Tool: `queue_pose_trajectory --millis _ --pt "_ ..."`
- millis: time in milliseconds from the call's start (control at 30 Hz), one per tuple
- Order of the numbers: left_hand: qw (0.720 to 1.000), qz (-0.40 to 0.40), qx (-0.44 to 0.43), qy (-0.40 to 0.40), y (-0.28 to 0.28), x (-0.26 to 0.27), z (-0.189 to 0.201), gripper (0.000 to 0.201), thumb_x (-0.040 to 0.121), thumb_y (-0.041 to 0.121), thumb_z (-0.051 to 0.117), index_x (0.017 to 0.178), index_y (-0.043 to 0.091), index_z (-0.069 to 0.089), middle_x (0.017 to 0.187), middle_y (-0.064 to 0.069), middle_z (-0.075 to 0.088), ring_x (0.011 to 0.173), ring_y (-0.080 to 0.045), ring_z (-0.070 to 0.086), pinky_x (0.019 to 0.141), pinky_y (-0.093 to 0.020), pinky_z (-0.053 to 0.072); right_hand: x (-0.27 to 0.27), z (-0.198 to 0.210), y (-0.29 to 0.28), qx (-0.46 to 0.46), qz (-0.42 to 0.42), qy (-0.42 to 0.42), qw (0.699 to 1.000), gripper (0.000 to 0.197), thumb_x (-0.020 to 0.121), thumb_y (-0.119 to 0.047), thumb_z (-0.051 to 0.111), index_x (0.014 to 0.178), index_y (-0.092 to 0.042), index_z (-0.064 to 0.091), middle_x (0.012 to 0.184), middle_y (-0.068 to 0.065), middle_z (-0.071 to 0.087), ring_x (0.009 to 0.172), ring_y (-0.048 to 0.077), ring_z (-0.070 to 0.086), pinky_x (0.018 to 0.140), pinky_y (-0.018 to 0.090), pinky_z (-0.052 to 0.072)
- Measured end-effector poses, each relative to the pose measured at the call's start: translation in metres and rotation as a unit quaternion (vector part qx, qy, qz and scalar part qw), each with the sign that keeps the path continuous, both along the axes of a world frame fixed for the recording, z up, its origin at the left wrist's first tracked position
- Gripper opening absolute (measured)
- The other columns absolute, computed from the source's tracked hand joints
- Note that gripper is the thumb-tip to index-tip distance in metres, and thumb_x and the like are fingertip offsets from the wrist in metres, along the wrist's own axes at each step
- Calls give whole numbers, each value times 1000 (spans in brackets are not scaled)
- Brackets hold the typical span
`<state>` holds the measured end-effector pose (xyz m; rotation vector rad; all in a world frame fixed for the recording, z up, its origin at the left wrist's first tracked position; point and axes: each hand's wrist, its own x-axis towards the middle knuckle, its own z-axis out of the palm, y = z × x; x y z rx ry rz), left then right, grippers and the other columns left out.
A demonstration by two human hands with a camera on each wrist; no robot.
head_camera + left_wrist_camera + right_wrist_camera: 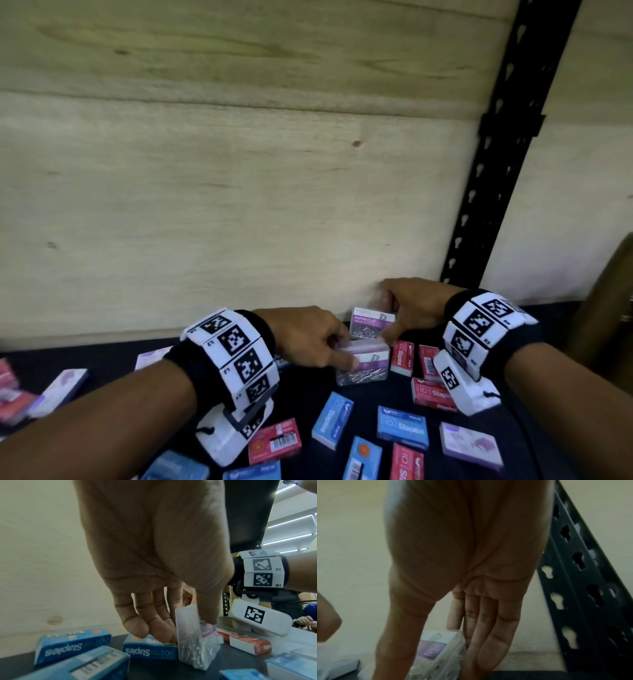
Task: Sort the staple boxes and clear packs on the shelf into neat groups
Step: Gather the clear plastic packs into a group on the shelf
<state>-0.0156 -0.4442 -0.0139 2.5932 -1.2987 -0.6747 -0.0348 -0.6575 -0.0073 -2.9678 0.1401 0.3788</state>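
Two clear packs of paper clips stand at the back of the dark shelf (303,399). My left hand (342,353) pinches the nearer clear pack (363,365) between thumb and fingers; the left wrist view shows this pack (197,643) upright on the shelf. My right hand (394,320) holds the farther clear pack (371,322), thumb on one side and straight fingers (488,635) on the other side of that pack (440,649). Blue staple boxes (332,425) (402,426) and red staple boxes (274,442) (402,356) lie scattered in front.
A plywood back wall (205,205) rises just behind the packs. A black slotted upright (507,164) stands at the right. Pale purple boxes (469,445) (58,390) lie at the front right and left. More blue boxes (72,642) sit under my left hand.
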Motion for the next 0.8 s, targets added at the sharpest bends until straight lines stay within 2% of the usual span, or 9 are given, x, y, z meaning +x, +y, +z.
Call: queue_pose_trajectory --millis 67,200,333,467,633,800 --pt "1000 -3 -7 -9 2 1 1 45 91 56 54 121 24 62 116 5 65 99 -11 59 84 -23 44 -3 4 0 25 -1 1 1000 47 66 -44 87 100 -29 58 99 -13 64 90 9 61 86 31 52" --pt "1000 4 -27 -14 12 4 8 45 91 57 55 120 23 64 111 5 67 98 -13 61 87 -28 49 -9 16 2 26 7 15 1000 45 73 -41 84 111 -24 66 98 -10 70 90 10 66 86 30 54" --pt "999 12 -38 -35 35 5 20 44 89 60 55 114 25 66 103 9 66 90 -9 59 77 -23 45 -13 28 14 -3 17 -2 1000 47 74 -38 83 113 -25 60 102 -10 62 93 12 60 85 28 50" --pt "997 34 -35 -53 69 3 31 46 87 62 56 114 27 68 101 12 66 90 -8 60 80 -23 47 -19 42 34 -21 35 -22 999 42 79 -36 79 112 -27 54 108 -8 57 99 14 57 87 28 46" --pt "994 74 -27 -80 126 -3 44 43 87 60 58 113 27 68 98 14 65 83 -5 58 69 -16 41 -23 60 79 -21 71 -24 997 39 80 -34 78 107 -29 50 110 -3 64 99 17 60 84 28 46" --pt "988 116 -5 -99 190 -13 58 40 88 60 56 113 30 68 96 17 63 85 -3 57 75 -21 42 -27 75 143 -23 120 -23 992 38 83 -34 76 109 -27 49 112 1 65 101 20 61 81 29 45"
